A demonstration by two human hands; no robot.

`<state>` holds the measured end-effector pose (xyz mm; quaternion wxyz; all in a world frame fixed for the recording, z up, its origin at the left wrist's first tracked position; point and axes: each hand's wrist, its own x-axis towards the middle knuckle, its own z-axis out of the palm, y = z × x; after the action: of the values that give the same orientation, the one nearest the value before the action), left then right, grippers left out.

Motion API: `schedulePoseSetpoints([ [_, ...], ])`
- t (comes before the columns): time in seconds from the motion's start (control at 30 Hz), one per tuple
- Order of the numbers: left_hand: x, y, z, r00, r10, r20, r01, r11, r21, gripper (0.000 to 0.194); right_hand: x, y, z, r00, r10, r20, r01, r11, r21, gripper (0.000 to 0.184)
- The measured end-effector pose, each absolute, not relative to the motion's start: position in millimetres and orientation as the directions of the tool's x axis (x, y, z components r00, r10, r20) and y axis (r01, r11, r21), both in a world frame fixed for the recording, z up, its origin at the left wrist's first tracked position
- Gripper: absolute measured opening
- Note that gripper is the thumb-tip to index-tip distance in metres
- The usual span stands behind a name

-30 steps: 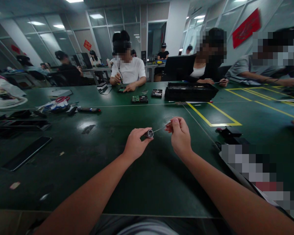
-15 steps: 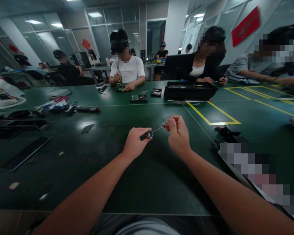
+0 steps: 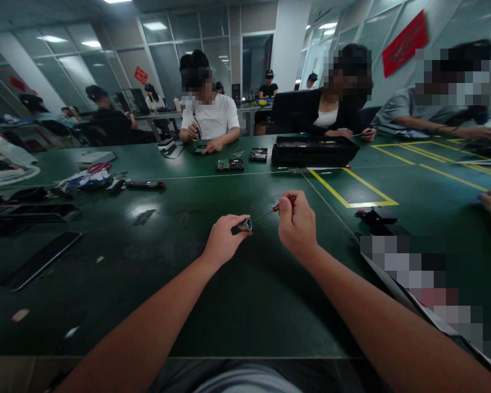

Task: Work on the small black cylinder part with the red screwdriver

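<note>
My left hand is closed round a short dark cylinder, thumb below and fingers above. Its ringed silvery end looks hollow and points to the right; what kind of thing it is I cannot tell. In my right hand is a thin screwdriver with a reddish handle, gripped between thumb and curled fingers. The shaft slants down to the left, and its tip stands a small gap away from the cylinder's end. Both hands are held over the green table.
A dark phone-like slab lies at left, near a black pen-shaped tool and a pile of cables. Hard drives and a long black casing stand across the table. Black parts lie at right. Several people sit around.
The screwdriver's tip has come away from the cylinder's end, leaving a small gap. The cylinder has turned slightly in my left hand. The whole view has shifted a little.
</note>
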<state>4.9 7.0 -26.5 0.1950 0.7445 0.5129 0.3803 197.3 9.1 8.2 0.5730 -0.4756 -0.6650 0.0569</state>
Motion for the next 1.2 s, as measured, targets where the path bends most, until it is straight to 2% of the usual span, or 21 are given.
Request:
schedulePoseSetpoints([
  [0.23,4.0,7.6,-27.5,0.201,0.902,0.383,0.595,-0.423,0.683,0.043,194.5,10.4,3.6,0.081,0.749,0.658,0.473,0.552,-0.686,0.013],
  [0.67,5.0,6.5,-26.0,0.220,0.902,0.372,0.587,-0.427,0.688,0.043,194.8,15.1,-3.1,0.164,0.822,0.546,0.386,0.455,-0.802,0.020],
  [0.83,4.7,7.2,-28.3,0.214,0.910,0.356,0.580,-0.412,0.703,0.043,194.0,10.4,2.7,0.070,0.784,0.617,0.473,0.519,-0.712,0.014],
  [1.03,5.2,8.2,-29.7,0.208,0.902,0.378,0.598,-0.423,0.681,0.041,191.4,3.6,9.9,-0.125,0.726,0.676,0.559,0.615,-0.557,0.012],
  [1.2,5.2,8.2,-26.1,0.193,0.895,0.401,0.613,-0.429,0.663,0.039,190.3,-0.1,13.1,-0.051,0.664,0.746,0.649,0.590,-0.480,0.013],
])
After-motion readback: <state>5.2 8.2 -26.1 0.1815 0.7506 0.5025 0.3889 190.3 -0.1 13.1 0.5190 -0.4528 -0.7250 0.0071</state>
